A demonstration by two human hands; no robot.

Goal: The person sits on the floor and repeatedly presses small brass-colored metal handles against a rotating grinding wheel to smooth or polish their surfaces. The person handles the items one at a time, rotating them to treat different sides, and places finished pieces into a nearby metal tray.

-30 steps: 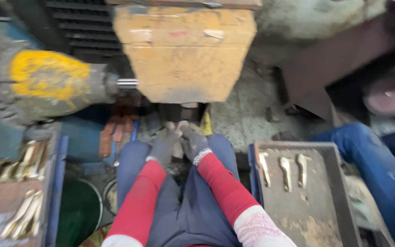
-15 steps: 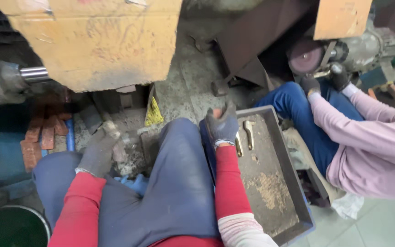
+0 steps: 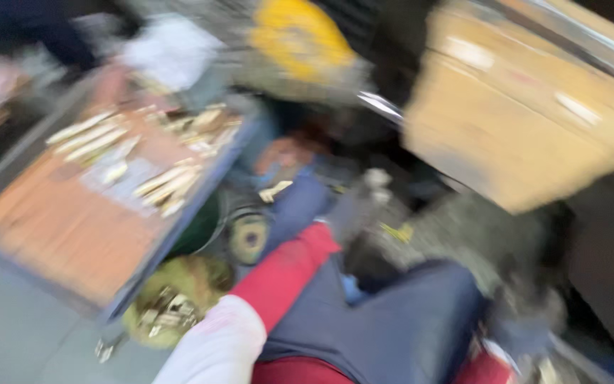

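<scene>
The view is badly motion-blurred. My left arm, in a red sleeve with a white cuff, reaches up to my grey-gloved left hand (image 3: 357, 210), which rests near my knee in dark blue trousers (image 3: 406, 320). A pale bit shows at its fingertips, but I cannot tell whether it is held. My right hand (image 3: 531, 316) is a grey smear at the lower right, beside the other knee. To the left stands a rusty orange tray (image 3: 51, 227) with several pale metal pieces (image 3: 168, 181).
A yellow motor (image 3: 300, 35) with a shiny shaft (image 3: 381, 107) sits at the top. A big tan block (image 3: 527, 121) is at the upper right. A green bucket (image 3: 172, 306) with metal bits stands by my left leg. One pale piece (image 3: 275, 190) lies near the tray's corner.
The camera has swung sharply left: the right-hand tray and the person in pink are out of view, and the left tray and the bucket now show. My right hand has left the right tray.
</scene>
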